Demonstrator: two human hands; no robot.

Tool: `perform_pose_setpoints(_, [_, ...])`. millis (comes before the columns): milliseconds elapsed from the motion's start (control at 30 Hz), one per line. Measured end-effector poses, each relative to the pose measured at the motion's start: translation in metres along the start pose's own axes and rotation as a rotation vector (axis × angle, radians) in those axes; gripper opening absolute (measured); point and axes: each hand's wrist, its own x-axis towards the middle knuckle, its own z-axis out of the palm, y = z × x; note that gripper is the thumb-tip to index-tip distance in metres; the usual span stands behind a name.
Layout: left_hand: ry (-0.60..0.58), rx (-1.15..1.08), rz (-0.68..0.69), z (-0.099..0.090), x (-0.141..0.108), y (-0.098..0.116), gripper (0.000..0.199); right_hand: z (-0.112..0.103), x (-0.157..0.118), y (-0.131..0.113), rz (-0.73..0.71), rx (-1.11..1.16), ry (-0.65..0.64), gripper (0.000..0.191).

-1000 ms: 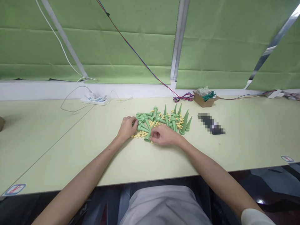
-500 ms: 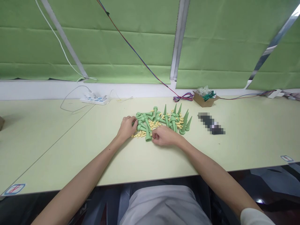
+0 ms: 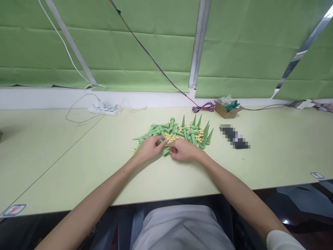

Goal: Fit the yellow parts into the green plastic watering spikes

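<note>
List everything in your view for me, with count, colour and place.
Spikes: over ten, green, mid-table
Pegs: many, yellow, among spikes
Carton: one, brown, behind, right; clear plastic and green material inside
Wires: one bundle, red and blue, left of carton
Blurred item: one, dark, right of spikes
Power strip: one, white and blue, back left
Labels: two, white, blue and red, front edge
Table: pale yellow
Blinds: several, green, behind
Shirt: one, light grey, bottom
Left hand, right hand: bare, at the pile's front
</note>
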Motion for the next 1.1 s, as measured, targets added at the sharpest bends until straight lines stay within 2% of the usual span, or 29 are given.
perform_pose_setpoints(200, [-0.030,-0.021,0.042,0.004,-0.002,0.000,0.039,0.001,0.001,0.003,-0.017,0.017,0.012,0.023])
perform_pose_setpoints(367, [-0.020,-0.097,-0.012,0.005,0.000,-0.002,0.031,0.000,0.001,0.004,0.004,0.035,0.030,0.021])
perform_pose_setpoints(633, [0.070,-0.348,-0.142,-0.003,0.001,0.001,0.025,-0.002,0.003,0.003,0.059,0.105,0.126,0.015])
perform_pose_setpoints(1100, [0.166,-0.461,-0.088,0.005,0.007,-0.014,0.022,0.003,0.009,0.014,0.118,0.237,0.385,0.010])
